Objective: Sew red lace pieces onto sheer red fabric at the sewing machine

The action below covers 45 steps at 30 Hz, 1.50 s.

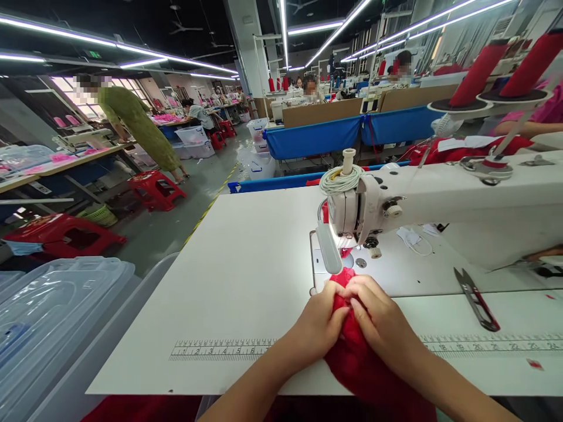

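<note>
A bunched piece of red fabric (357,357) lies on the white sewing table (246,275), running from the table's near edge up to the needle of the white sewing machine (440,193). My left hand (320,323) pinches the fabric's left side, fingers closed on it. My right hand (382,322) presses and grips the fabric from the right, fingers curled. Both hands meet just in front of the presser foot (345,253).
Thread snips (477,299) lie on the table to the right. Red thread cones (479,73) stand on the machine. A printed ruler (220,350) runs along the table's front. Clear plastic bins (53,316) sit at the left. Red stools and other workers fill the aisle beyond.
</note>
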Tool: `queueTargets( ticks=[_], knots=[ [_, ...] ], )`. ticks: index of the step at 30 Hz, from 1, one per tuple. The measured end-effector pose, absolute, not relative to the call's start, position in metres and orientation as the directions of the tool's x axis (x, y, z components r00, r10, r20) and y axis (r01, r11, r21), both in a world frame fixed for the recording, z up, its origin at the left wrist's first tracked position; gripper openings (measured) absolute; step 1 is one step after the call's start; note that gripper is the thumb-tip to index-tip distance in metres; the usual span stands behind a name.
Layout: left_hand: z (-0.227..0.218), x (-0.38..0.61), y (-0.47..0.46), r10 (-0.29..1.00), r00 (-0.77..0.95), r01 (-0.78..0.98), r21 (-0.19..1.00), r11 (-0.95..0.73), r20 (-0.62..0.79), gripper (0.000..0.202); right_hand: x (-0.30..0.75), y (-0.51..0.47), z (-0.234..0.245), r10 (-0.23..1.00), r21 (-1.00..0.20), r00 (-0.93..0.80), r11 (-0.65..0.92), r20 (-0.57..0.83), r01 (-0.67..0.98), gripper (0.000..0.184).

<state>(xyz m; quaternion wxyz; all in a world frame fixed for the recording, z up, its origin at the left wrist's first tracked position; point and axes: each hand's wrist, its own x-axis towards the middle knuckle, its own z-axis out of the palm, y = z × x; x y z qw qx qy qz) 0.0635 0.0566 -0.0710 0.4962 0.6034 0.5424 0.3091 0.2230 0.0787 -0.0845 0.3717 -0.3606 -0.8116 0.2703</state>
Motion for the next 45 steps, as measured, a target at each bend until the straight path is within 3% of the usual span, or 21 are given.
queueTargets(
  ticks=[2, 4, 9, 13, 16, 20, 23, 25, 28, 33, 40, 45],
  knots=[
    [-0.072, 0.061, 0.057, 0.95, 0.222, 0.175, 0.968, 0.182, -0.219, 0.014, 0.221, 0.084, -0.093, 0.797, -0.661, -0.47, 0.589, 0.379, 0.465, 0.022],
    [-0.071, 0.062, 0.058, 0.938, 0.236, 0.116, 0.966, 0.231, -0.252, 0.018, 0.221, 0.09, -0.097, 0.778, -0.616, -0.505, 0.615, 0.373, 0.493, 0.02],
    [-0.062, 0.063, 0.063, 0.965, 0.13, 0.426, 0.892, 0.154, -0.229, 0.019, 0.229, 0.104, -0.1, 0.68, -0.431, -0.614, 0.731, 0.4, 0.529, 0.028],
    [-0.057, 0.055, 0.081, 0.998, 0.001, 0.855, 0.518, 0.028, -0.056, 0.033, 0.241, 0.115, -0.103, 0.575, -0.292, -0.714, 0.818, 0.398, 0.496, 0.03],
    [-0.056, 0.051, 0.099, 0.997, -0.073, 0.934, 0.35, 0.069, -0.001, 0.033, 0.248, 0.121, -0.107, 0.569, -0.309, -0.726, 0.821, 0.387, 0.479, 0.034],
    [-0.056, 0.054, 0.104, 0.996, -0.022, 0.943, 0.333, -0.008, 0.086, 0.011, 0.25, 0.123, -0.111, 0.584, -0.322, -0.718, 0.81, 0.379, 0.489, 0.037],
    [-0.06, 0.057, 0.095, 0.944, 0.309, 0.867, 0.374, -0.33, 0.118, 0.026, 0.25, 0.124, -0.108, 0.582, -0.358, -0.717, 0.809, 0.383, 0.466, 0.042],
    [-0.065, 0.055, 0.09, 0.882, 0.46, 0.806, 0.366, -0.464, 0.105, 0.026, 0.251, 0.126, -0.104, 0.573, -0.381, -0.718, 0.813, 0.394, 0.44, 0.044],
    [-0.074, 0.051, 0.088, 0.875, 0.474, 0.826, 0.296, -0.48, 0.097, 0.033, 0.252, 0.128, -0.099, 0.572, -0.377, -0.695, 0.817, 0.434, 0.436, 0.04],
    [-0.081, 0.05, 0.089, 0.844, 0.491, 0.806, 0.255, -0.534, 0.214, 0.032, 0.251, 0.128, -0.101, 0.626, -0.39, -0.618, 0.78, 0.476, 0.49, 0.034],
    [-0.081, 0.052, 0.084, 0.782, 0.544, 0.8, 0.092, -0.593, 0.305, 0.036, 0.249, 0.128, -0.107, 0.529, -0.148, -0.695, 0.834, 0.487, 0.531, 0.04],
    [-0.079, 0.054, 0.085, 0.825, 0.472, 0.834, 0.146, -0.533, 0.311, 0.036, 0.247, 0.125, -0.105, 0.537, -0.091, -0.689, 0.816, 0.487, 0.571, 0.041]
  ],
)
